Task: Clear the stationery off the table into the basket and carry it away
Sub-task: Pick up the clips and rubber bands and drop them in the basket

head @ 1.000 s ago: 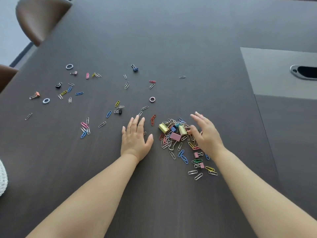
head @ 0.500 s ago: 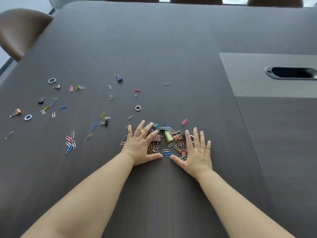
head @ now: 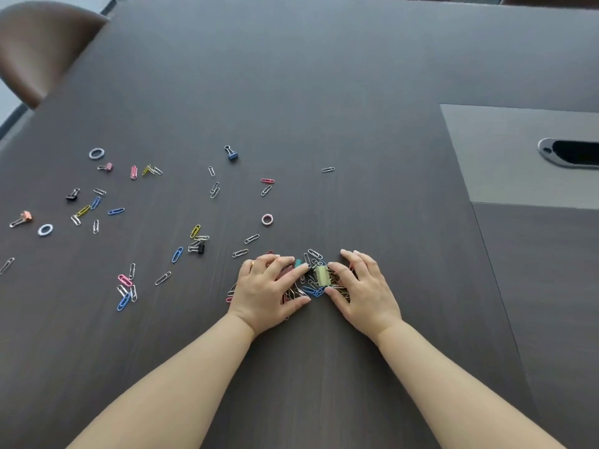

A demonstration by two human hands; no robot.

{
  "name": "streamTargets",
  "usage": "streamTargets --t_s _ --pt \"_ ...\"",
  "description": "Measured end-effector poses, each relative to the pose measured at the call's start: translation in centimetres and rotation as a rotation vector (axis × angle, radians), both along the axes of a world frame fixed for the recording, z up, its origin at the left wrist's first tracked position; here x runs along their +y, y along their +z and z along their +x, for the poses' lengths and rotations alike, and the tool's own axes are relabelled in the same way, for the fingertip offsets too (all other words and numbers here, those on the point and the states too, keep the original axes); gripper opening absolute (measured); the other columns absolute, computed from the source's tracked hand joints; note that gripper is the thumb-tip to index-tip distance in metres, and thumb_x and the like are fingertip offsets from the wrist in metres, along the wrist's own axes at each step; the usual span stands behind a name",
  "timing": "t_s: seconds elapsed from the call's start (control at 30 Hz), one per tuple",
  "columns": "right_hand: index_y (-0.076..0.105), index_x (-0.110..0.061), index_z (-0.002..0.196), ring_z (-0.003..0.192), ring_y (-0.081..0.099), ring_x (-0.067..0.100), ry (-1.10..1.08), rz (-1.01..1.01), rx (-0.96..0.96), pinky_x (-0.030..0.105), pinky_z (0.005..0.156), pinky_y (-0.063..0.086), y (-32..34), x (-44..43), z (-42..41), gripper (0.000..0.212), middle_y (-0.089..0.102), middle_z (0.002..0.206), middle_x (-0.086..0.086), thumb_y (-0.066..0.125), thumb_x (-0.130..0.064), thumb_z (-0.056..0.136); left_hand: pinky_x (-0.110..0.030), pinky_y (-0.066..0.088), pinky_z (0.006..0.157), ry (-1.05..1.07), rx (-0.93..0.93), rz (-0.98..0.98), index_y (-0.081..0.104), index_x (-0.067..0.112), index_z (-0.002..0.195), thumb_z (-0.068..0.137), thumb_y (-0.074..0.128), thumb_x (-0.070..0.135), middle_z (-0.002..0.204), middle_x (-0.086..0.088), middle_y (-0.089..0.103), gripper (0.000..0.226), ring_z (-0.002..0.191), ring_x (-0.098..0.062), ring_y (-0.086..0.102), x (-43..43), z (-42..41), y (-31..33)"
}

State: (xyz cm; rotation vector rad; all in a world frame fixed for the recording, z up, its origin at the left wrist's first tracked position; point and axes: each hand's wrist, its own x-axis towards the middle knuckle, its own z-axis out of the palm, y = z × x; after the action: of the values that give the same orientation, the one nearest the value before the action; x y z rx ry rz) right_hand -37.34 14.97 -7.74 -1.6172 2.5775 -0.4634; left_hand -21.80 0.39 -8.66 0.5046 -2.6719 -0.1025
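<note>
Coloured paper and binder clips lie in one heap (head: 320, 277); loose clips (head: 116, 211), a blue binder clip (head: 231, 153) and rings (head: 267, 219) lie scattered leftward.

Dark brown wood-grain table (head: 324, 76) fills view. Brown padded chair (head: 39, 50) at far left corner. Grey rectangular inset panel (head: 505, 157) on right, holding glossy black oval cable slot (head: 573, 152). Soft even light.
</note>
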Motion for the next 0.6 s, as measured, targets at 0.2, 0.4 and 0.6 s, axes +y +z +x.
streamTargets --t_s 0.2,0.4,0.6 --pt "0.063 -0.019 0.097 0.085 0.047 0.022 -0.033 -0.131 0.061 0.034 0.068 0.052 -0.6 0.0 0.7 0.038 0.058 0.093 0.004 0.045 -0.048 0.081 -0.032 0.051 0.064 -0.019 0.089 -0.047 0.07 0.02 0.096 0.076 0.058 0.061 0.107 0.002 0.066 0.047 0.082 -0.02 0.053 0.2 0.2 -0.4" --pt "0.056 -0.015 0.081 0.062 0.056 0.022 -0.041 -0.187 0.155 0.027 0.044 0.045 -0.5 0.1 0.9 0.032 0.056 0.072 0.003 0.046 -0.045 0.082 -0.026 0.049 0.048 -0.037 0.127 -0.076 0.071 0.022 0.081 0.078 0.049 0.068 0.096 0.008 0.062 0.051 0.065 -0.02 0.055 0.2 0.3 -0.2" --pt "0.05 -0.014 0.07 0.051 0.052 0.018 -0.026 -0.159 0.192 0.023 0.036 0.038 0.1 0.2 1.1 0.032 0.052 0.061 0.0 0.043 -0.041 0.085 -0.02 0.046 0.043 -0.008 0.149 -0.029 0.073 0.022 0.074 0.088 0.034 0.063 0.08 0.005 0.068 0.059 0.054 -0.016 0.058 -0.1 0.6 0.9"
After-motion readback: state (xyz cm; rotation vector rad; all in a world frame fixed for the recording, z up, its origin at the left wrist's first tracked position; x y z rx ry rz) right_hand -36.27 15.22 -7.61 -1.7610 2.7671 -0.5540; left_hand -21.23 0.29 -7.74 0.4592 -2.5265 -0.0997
